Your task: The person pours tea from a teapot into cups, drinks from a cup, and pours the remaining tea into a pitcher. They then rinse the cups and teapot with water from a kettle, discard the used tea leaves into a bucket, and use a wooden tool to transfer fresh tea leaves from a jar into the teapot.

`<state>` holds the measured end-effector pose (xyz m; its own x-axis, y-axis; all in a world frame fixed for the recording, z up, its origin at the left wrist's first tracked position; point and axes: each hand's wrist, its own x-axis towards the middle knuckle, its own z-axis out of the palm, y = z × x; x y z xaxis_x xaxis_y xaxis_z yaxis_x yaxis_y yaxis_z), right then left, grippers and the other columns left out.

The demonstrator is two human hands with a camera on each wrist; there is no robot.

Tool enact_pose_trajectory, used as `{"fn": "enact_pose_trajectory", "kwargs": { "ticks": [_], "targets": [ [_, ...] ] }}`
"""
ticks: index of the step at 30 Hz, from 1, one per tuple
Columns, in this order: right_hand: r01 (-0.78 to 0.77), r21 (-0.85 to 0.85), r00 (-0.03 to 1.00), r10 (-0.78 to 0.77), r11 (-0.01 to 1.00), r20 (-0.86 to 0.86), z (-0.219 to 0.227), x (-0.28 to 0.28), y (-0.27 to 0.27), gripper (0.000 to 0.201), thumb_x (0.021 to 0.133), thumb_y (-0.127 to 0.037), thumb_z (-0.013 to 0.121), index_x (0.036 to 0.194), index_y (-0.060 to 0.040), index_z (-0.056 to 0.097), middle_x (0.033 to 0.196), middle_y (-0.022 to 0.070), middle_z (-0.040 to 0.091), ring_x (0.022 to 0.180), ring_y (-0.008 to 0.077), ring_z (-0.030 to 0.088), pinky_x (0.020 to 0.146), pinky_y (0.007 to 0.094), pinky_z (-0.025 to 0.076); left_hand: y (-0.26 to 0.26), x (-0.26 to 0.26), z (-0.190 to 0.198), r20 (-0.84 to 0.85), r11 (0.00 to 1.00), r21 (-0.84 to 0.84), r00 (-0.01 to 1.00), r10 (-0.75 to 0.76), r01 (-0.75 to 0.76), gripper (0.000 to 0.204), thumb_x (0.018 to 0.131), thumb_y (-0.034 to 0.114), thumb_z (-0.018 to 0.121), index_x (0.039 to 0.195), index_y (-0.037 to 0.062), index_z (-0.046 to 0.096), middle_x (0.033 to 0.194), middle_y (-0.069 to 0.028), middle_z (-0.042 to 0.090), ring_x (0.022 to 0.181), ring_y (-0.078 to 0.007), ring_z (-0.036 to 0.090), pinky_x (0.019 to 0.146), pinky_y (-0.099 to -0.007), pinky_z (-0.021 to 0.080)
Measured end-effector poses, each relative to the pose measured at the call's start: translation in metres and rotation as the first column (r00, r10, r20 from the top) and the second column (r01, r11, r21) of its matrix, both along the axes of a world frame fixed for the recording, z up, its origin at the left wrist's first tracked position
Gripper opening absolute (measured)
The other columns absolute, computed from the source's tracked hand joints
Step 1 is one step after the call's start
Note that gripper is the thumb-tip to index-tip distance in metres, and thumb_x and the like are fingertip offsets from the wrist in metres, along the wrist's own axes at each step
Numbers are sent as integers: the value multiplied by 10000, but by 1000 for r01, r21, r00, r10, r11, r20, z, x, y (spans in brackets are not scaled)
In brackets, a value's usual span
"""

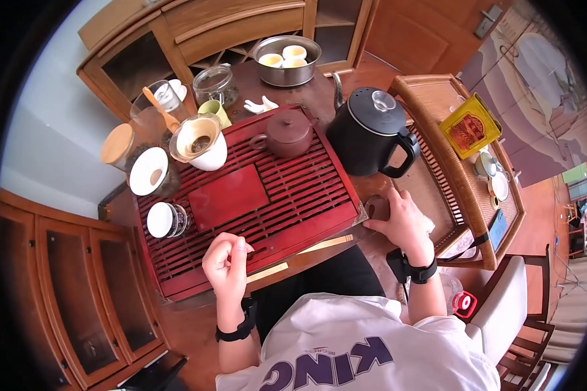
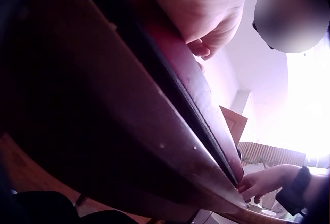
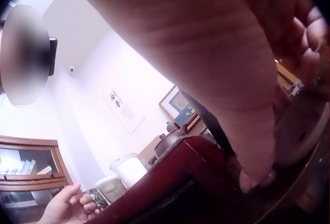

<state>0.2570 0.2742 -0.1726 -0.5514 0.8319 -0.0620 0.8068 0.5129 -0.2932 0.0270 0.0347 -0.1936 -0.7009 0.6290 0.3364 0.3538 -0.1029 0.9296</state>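
Observation:
Over the front edge of the slatted red tea tray [image 1: 241, 266] is my left hand [image 1: 227, 264], its fingers loosely curled, the thumb along them, and nothing visible in it. To the right of the tray, my right hand [image 1: 407, 225] reaches down to a small round brownish dish [image 1: 376, 207] on the table. Thumb and fingers stand apart at the dish's near side; in the right wrist view the thumb tip is low beside the dish [image 3: 301, 128]. A brown clay teapot [image 1: 288, 133], lid on, sits at the tray's back right. Behind my right hand stands a black kettle [image 1: 365, 130].
Left on the tray are a patterned white-lidded cup [image 1: 163, 220], a strainer on a white pitcher [image 1: 205, 146] and jars. A steel bowl [image 1: 285, 75] holding white cups is behind. A wicker side table [image 1: 450, 189] with a yellow tin [image 1: 469, 127] borders the right.

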Motion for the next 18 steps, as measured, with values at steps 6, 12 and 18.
{"fn": "enact_pose_trajectory", "kwargs": {
  "ticks": [6,12,18],
  "targets": [
    [-6,39,1000,6,999,17,2,-7,4,646,623,-302,860,1138,-25,586,1048,202,590,998,370,648,817,442,565,1,-3,-1,30,999,38,999,24,-25,277,970,-15,594,697,-29,543,792,-65,618,661,-66,518,568,-218,344],
    [-145,210,984,118,967,137,-6,-11,-7,600,719,-198,717,1252,39,577,1048,212,607,959,365,643,811,445,569,5,-2,-5,88,987,156,996,28,-42,292,982,-7,583,695,-22,531,787,-69,614,664,-70,537,590,-209,376],
    [-148,266,968,195,953,-161,-10,6,16,223,878,-94,589,1066,9,652,890,207,675,846,400,653,787,485,538,-2,-2,-1,127,996,91,991,-34,22,285,991,18,549,708,-11,552,787,-79,602,707,-137,594,793,-318,505]
  ]
}}
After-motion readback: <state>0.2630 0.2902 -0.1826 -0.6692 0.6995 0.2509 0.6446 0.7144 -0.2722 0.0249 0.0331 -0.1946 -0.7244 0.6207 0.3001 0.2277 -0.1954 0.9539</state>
